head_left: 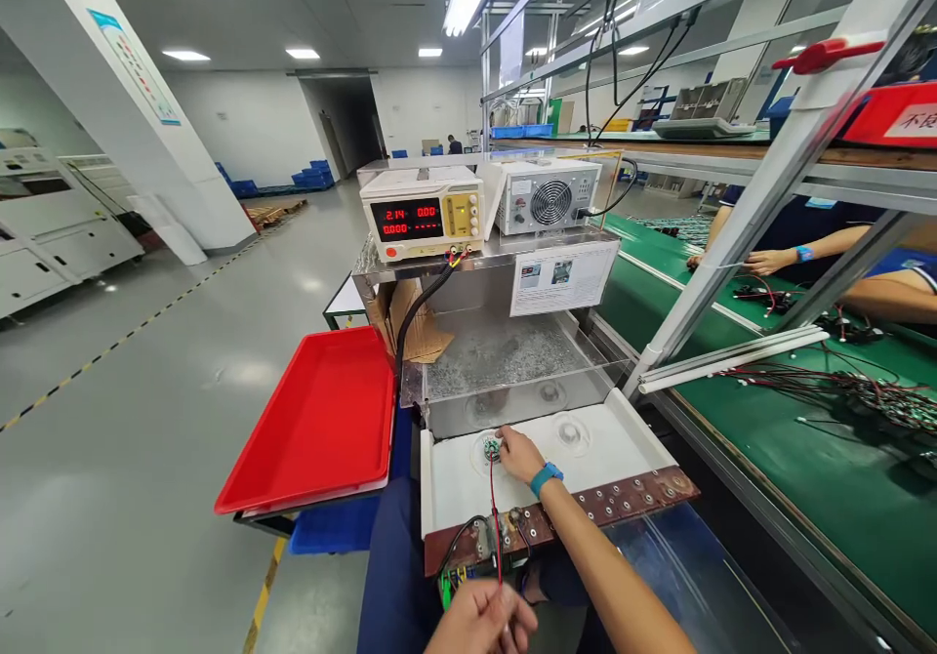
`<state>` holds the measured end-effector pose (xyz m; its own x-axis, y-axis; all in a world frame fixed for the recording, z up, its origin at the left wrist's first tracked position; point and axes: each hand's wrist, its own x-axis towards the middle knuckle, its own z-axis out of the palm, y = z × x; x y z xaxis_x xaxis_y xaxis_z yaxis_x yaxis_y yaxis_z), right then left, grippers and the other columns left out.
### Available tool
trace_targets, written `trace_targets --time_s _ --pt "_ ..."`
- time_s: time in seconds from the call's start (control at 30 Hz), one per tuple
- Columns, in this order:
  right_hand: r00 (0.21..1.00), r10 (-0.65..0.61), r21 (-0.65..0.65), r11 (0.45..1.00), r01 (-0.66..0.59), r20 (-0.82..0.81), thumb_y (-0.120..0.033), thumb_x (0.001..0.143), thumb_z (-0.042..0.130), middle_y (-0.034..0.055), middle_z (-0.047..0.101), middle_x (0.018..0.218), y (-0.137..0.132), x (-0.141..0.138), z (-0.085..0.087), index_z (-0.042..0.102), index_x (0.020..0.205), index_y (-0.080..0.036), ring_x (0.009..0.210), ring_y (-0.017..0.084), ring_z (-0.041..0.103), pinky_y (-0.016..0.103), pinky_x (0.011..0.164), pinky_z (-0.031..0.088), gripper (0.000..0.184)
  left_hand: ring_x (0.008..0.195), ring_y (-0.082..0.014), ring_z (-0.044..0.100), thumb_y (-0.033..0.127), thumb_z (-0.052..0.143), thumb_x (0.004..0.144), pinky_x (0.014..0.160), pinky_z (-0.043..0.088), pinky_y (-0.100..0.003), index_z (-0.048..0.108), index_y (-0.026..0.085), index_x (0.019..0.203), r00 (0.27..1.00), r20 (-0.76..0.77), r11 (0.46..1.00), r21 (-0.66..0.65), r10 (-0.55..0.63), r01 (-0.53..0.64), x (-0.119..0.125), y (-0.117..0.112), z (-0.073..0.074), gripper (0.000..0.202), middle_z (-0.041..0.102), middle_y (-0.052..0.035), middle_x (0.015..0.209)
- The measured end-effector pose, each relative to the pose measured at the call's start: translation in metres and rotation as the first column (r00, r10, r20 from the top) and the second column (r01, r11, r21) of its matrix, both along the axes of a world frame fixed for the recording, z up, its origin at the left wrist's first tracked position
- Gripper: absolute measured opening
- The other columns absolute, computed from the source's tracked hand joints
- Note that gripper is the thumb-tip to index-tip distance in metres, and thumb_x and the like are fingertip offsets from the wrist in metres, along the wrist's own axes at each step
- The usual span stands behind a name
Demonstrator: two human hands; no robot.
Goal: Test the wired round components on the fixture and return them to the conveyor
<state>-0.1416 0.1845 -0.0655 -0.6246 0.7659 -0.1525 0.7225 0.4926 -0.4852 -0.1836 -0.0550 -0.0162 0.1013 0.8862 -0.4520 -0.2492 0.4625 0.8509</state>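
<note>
A small round green circuit board lies on a clear circular fixture in the white work tray. My right hand, with a blue band at the wrist, pinches the board's right edge. From the board a red and black wire runs toward me, over the brown terminal strip along the tray's front. Low in the view, my left hand is closed around the wire's near end. The wire's tip is hidden by the fingers. A second clear circular fixture sits to the right.
Behind the tray, a power supply with red digits stands beside a grey fan unit. A red tray is on the left. To the right, a green conveyor carries wire bundles; a co-worker's hand is there.
</note>
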Motion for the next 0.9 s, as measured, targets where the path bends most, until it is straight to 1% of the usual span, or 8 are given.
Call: trace_targets --time_s 0.07,0.13,0.27,0.47,0.57,0.67,0.77,0.9 --pt "0.997 0.068 0.007 0.998 -0.068 -0.034 -0.014 0.079 0.054 0.0088 0.065 0.114 -0.003 0.001 -0.002 0.056 0.118 -0.017 0.096 0.020 0.061 0.026 0.078 0.039 0.039 0.042 -0.0056 0.042 0.081 0.054 0.068 0.043 0.024 -0.022 0.069 0.013 0.085 0.996 -0.021 0.996 0.030 0.082 -0.081 -0.007 0.016 0.015 0.072 0.055 0.0010 0.064" --pt "0.995 0.093 0.024 0.995 -0.093 -0.031 -0.021 0.078 0.060 0.0080 0.061 0.117 -0.006 -0.001 -0.002 0.056 0.116 -0.019 0.095 0.019 0.061 0.026 0.078 0.039 0.038 0.044 -0.0049 0.041 0.074 0.057 0.072 0.044 0.026 -0.021 0.069 0.012 0.090 0.983 -0.069 0.983 0.080 0.169 -0.163 -0.014 0.034 0.028 0.066 0.054 0.0026 0.064" --pt "0.997 0.082 0.056 0.995 -0.082 -0.002 -0.033 0.081 0.061 0.0068 0.062 0.111 -0.006 -0.005 -0.002 0.058 0.109 -0.020 0.092 0.019 0.061 0.027 0.076 0.039 0.031 0.047 -0.0070 0.043 0.070 0.062 0.070 0.049 0.034 -0.022 0.068 0.011 0.094 0.973 -0.105 0.972 0.132 0.208 -0.193 -0.024 0.064 0.037 0.064 0.052 0.0043 0.058" --pt "0.997 0.067 0.090 0.993 -0.071 0.044 -0.037 0.080 0.062 0.0095 0.065 0.110 -0.003 -0.005 0.002 0.058 0.105 -0.018 0.092 0.022 0.063 0.028 0.074 0.040 0.032 0.052 -0.0141 0.056 0.067 0.064 0.069 0.055 0.045 -0.027 0.070 0.011 0.097 0.943 -0.223 0.963 0.165 0.248 -0.215 -0.026 0.088 0.021 0.063 0.061 0.0003 0.057" --pt "0.994 0.076 0.085 0.993 -0.082 0.073 -0.037 0.080 0.063 0.0108 0.066 0.109 -0.004 -0.006 0.007 0.058 0.104 -0.017 0.093 0.024 0.064 0.029 0.074 0.041 0.032 0.070 -0.0198 0.064 0.054 0.067 0.070 0.069 0.050 -0.031 0.074 0.013 0.087 0.865 -0.366 0.928 0.276 0.343 -0.252 -0.025 0.095 0.012 0.045 0.073 -0.0067 0.073" --pt "0.991 0.075 0.061 0.995 -0.082 0.113 -0.033 0.079 0.064 0.0115 0.066 0.108 -0.005 -0.008 0.012 0.058 0.105 -0.017 0.094 0.024 0.064 0.029 0.074 0.041 0.031 0.082 -0.0231 0.066 0.042 0.065 0.072 0.081 0.049 -0.033 0.076 0.015 0.079 0.776 -0.493 0.908 0.340 0.393 -0.243 -0.024 0.101 0.005 0.030 0.077 -0.0076 0.085" --pt "0.989 0.057 0.040 0.997 -0.063 0.135 -0.030 0.078 0.065 0.0115 0.067 0.109 -0.005 -0.009 0.013 0.057 0.107 -0.017 0.095 0.024 0.064 0.028 0.074 0.041 0.032 0.081 -0.0232 0.067 0.039 0.062 0.073 0.080 0.050 -0.033 0.076 0.017 0.078 0.734 -0.576 0.927 0.310 0.360 -0.212 -0.023 0.105 -0.003 0.027 0.078 -0.0058 0.083" --pt "0.991 0.054 0.036 0.998 -0.059 0.125 -0.033 0.078 0.066 0.0118 0.067 0.109 -0.004 -0.009 0.008 0.056 0.107 -0.017 0.096 0.025 0.064 0.029 0.074 0.041 0.034 0.077 -0.0222 0.067 0.037 0.062 0.072 0.077 0.049 -0.031 0.076 0.019 0.077 0.717 -0.619 0.944 0.270 0.321 -0.190 -0.022 0.107 -0.013 0.023 0.077 -0.0044 0.079"
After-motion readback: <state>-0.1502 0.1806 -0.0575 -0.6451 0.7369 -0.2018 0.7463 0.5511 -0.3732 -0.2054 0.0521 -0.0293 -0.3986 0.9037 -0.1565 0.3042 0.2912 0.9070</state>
